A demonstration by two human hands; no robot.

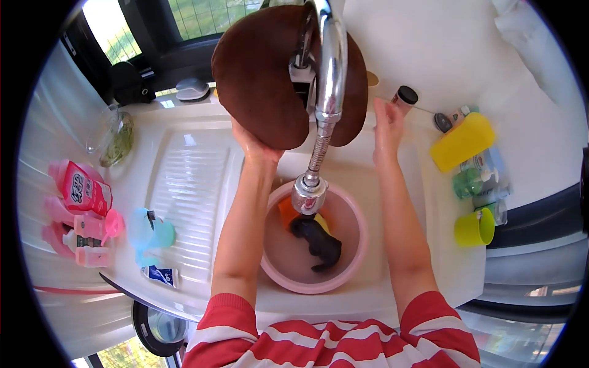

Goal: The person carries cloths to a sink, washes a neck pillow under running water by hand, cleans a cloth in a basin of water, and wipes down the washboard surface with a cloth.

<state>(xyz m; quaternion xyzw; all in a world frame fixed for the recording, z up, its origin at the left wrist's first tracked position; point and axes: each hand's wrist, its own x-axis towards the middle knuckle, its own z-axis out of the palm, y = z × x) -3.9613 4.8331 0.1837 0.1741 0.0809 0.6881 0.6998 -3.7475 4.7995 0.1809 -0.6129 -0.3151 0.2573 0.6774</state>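
Note:
My left hand [256, 144] grips the lower left side of a brown U-shaped neck pillow [261, 80], raised behind and around the chrome faucet [331, 67]. Most of its fingers are hidden beneath the pillow. My right hand [388, 129] is to the right of the pillow, apart from it, with loosely bent fingers and nothing visible in them. Just beyond those fingers is a small jar with a black lid [407, 95]. Under the spout stands a pink basin [362, 245] of cloudy water. A dark, wet cloth-like item [319, 242] lies in it beside something orange [287, 213].
Pink detergent bags and bottles [86, 190] line the left side, near a teal cup [162, 233] and a toothpaste tube [161, 276]. On the right are a yellow container [463, 142], pump bottles [469, 183] and a lime-green cup [474, 227]. A ribbed washboard surface [190, 178] lies left of the basin.

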